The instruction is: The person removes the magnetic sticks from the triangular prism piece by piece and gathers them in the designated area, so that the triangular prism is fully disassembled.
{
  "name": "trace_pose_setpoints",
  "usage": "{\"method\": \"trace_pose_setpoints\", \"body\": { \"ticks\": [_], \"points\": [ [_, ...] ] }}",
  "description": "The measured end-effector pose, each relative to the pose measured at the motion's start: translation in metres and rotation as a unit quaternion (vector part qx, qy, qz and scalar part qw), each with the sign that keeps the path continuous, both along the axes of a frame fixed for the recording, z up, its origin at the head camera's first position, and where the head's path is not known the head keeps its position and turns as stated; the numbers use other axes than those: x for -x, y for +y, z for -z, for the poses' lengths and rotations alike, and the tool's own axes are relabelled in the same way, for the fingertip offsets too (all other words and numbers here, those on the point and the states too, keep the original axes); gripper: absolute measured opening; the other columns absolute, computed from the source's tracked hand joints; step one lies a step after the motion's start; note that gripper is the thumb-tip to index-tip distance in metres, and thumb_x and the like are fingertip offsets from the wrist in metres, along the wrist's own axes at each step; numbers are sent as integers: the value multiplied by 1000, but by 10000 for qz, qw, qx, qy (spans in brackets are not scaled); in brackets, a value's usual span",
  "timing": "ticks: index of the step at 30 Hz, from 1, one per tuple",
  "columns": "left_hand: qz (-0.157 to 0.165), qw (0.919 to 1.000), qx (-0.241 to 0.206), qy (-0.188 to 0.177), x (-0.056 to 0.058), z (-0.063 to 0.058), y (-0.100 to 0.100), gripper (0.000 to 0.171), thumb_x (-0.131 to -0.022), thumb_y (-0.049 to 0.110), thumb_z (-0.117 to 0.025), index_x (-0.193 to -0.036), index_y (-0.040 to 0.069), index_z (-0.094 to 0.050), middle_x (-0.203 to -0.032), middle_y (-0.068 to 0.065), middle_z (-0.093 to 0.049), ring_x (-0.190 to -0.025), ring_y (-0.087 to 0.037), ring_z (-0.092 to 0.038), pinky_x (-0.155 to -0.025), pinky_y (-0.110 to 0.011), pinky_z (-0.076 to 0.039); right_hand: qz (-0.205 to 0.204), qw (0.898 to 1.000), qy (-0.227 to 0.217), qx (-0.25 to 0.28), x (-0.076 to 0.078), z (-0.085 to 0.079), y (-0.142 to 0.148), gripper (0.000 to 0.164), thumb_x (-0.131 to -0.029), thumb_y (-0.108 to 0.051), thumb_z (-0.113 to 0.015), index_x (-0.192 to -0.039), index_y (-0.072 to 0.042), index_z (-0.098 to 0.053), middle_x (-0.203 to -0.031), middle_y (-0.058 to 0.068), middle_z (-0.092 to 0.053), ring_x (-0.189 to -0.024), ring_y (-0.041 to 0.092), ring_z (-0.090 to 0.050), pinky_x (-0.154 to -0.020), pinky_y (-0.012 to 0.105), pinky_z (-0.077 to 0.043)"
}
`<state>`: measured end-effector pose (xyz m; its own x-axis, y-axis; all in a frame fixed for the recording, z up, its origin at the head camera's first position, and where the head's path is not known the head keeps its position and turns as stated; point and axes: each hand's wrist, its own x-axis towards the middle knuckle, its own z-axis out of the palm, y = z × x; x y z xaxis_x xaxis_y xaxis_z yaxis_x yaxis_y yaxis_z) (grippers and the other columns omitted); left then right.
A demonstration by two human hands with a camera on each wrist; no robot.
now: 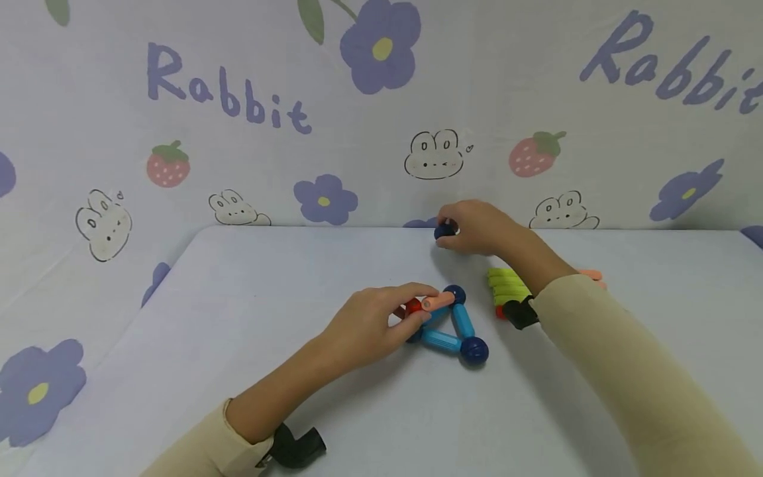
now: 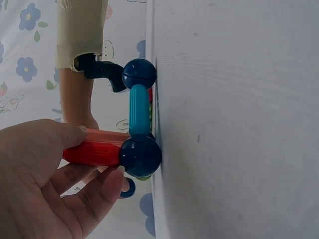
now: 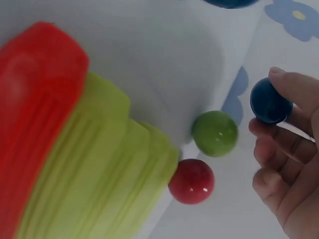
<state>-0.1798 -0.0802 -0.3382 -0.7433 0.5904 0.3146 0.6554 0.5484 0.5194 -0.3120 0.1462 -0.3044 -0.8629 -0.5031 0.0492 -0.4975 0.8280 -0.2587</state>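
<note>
On the table lies a triangle of light blue magnetic rods [image 1: 441,341] joined at the corners by dark blue balls [image 1: 473,351]. My left hand [image 1: 369,324] is at its left corner, where a red magnetic rod [image 2: 94,155] rises from the ball. Thumb and fingers pinch that red rod. An orange rod [image 1: 438,301] stands at the far corner, overlapping the left fingertips in the head view. Farther back, near the table's rear edge, my right hand [image 1: 477,228] pinches a loose dark blue ball [image 3: 269,102] between thumb and fingers.
Under the right forearm several yellow-green rods [image 1: 505,286] lie side by side, with a red rod [image 3: 40,79] along their near side. Orange rods [image 1: 590,273] show beyond the sleeve. A green ball [image 3: 215,133] and a red ball [image 3: 192,180] sit by the row's end.
</note>
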Motion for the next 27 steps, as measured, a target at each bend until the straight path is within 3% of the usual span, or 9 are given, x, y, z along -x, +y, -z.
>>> {"method": "trace_pose_setpoints", "body": {
  "ticks": [6,16,27],
  "points": [
    [66,10000,21,-4,1,0,0,33,-98,19,-66,-131,18,-66,-93,5,-70,-87,-11,-68,-79,-31,-57,74,9975,261,-654,10,10,-6,34,-90,-26,-74,-110,1,-70,-98,12,-69,-87,27,-58,-80,42,-51],
    [9,10000,9,16,0,-1,-2,33,-98,19,-67,-131,18,-66,-91,5,-69,-86,-12,-68,-77,-31,-57,328,9926,5,-1169,14,17,-15,30,-91,-31,-74,-99,-2,-70,-84,8,-63,-78,24,-55,-69,35,-46],
    [46,10000,2,46,0,-1,-2,33,-98,19,-67,-130,18,-67,-92,5,-70,-87,-11,-68,-78,-31,-57,458,9913,-100,-1230,12,16,-15,31,-93,-30,-72,-102,0,-69,-86,9,-64,-81,25,-56,-71,37,-49]
  ]
}}
